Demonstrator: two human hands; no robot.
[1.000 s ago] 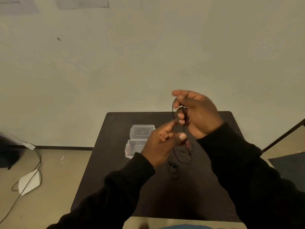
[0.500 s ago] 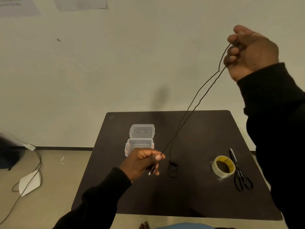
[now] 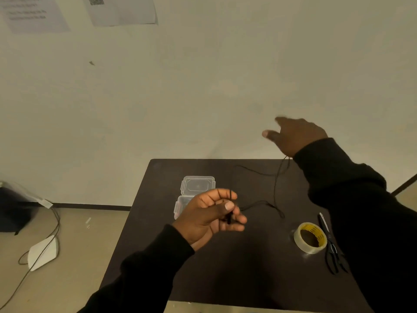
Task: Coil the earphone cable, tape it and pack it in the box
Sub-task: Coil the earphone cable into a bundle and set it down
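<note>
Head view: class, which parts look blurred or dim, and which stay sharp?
Head view: the right hand is smeared by motion blur; the thin earphone cable almost vanishes against the dark table in dim light; the left hand and tape roll look sharper.

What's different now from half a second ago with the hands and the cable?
The right hand dropped from high up to just above the table's far edge and opened; the earphone cable now hangs slack beneath it. The left hand turned palm-up, still pinching its end. Box, tape roll and scissors stayed put.
</note>
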